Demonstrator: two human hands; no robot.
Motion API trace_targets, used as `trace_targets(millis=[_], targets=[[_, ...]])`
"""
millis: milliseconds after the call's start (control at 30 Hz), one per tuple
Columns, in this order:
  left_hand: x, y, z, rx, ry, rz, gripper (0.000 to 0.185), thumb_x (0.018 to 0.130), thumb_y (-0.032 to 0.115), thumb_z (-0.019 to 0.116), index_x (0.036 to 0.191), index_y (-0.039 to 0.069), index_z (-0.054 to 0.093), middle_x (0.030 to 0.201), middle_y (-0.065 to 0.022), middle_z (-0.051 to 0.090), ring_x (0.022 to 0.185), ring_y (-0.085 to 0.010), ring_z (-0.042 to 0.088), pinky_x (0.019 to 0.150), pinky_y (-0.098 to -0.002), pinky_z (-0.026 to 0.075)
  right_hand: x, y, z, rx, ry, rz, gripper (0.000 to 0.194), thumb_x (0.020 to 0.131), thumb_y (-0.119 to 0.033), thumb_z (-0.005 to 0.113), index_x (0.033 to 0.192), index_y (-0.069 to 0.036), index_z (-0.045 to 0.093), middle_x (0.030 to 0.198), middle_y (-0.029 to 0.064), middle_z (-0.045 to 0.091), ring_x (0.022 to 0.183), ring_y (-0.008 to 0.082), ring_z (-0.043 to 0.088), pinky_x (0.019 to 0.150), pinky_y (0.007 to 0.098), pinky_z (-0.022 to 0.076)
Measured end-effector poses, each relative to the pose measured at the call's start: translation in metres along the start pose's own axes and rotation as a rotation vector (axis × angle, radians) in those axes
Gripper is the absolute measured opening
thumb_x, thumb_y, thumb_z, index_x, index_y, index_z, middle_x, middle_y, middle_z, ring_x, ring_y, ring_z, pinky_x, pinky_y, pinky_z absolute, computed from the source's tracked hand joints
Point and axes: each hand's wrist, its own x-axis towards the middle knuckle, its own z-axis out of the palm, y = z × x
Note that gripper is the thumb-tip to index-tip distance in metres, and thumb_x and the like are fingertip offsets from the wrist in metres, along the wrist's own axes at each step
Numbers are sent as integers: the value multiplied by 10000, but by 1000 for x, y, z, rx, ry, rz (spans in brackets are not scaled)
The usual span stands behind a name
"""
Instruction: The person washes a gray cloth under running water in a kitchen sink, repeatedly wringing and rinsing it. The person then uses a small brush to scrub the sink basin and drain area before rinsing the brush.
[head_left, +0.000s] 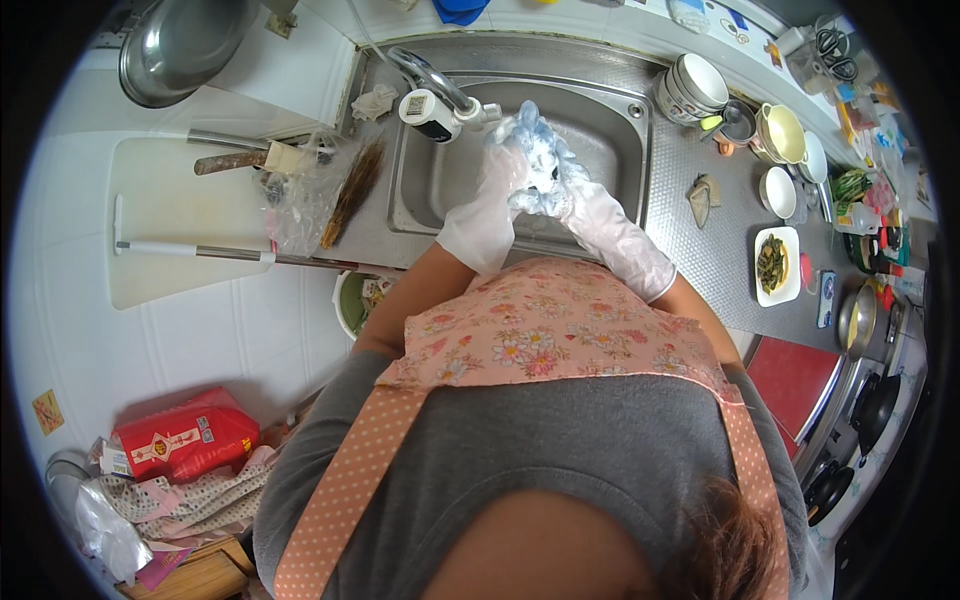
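Both my hands wear long rubber gloves, whitish at the cuffs and bluish at the fingers, coated in white suds. My left hand (511, 161) and my right hand (571, 187) meet over the stainless steel sink (457, 180), to the right of the tap. White foam (543, 161) fills the space between them, with a small dark patch showing in it. Whether something is held under the foam is hidden. The chrome tap (435, 79) has a white fitting (431, 116) on its spout, and no running water shows.
A twig brush (356, 191) and a clear plastic bag (304, 217) lie left of the sink. Stacked bowls (694, 86), a folded cloth (703, 199), a white bowl (778, 192) and a dish of cooked greens (776, 266) stand right. Below the counter's left is a green bin (349, 304).
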Motion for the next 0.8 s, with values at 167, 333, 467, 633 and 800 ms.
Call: trace_targets(millis=[167, 333, 467, 633, 800], targets=[[0, -25, -1, 767, 30, 293, 232, 1030, 255, 612, 1149, 59, 651, 1009, -72, 698, 927, -161, 660, 804, -330, 536, 34, -24, 6, -210, 341, -426, 361, 1016, -341, 616, 1233, -59, 674, 1187, 173, 698, 1241, 321, 587, 1064, 397, 443], [-17, -26, -6, 830, 48, 229, 239, 1015, 262, 605, 1093, 41, 650, 880, -85, 700, 738, -183, 655, 638, -358, 519, 47, -42, -5, 44, 177, -99, 314, 1026, -338, 612, 1118, -53, 707, 1126, 129, 719, 1076, 319, 645, 990, 396, 489], [-22, -4, -13, 1166, -164, 344, 218, 1011, 203, 581, 1120, 23, 639, 812, -82, 693, 672, -206, 664, 575, -376, 510, 49, -45, -3, 329, 132, 216, 406, 957, -433, 677, 1129, -72, 744, 1051, 96, 753, 997, 318, 697, 953, 413, 528], [-20, -4, -48, 1243, -476, 924, 276, 1027, 142, 557, 1259, 12, 629, 1099, -113, 707, 1033, -215, 686, 914, -352, 539, 39, -69, 8, -545, 41, -51, 424, 987, -440, 644, 1206, -89, 736, 1186, 145, 736, 1125, 300, 686, 1014, 396, 515], [-19, 14, -63, 1018, -677, 409, 325, 1042, 146, 556, 1336, 19, 614, 1279, -114, 667, 1208, -227, 623, 1090, -344, 459, 48, -52, 1, -344, -53, -44, 441, 1010, -440, 599, 1248, -89, 722, 1232, 159, 719, 1168, 301, 668, 1038, 387, 499]])
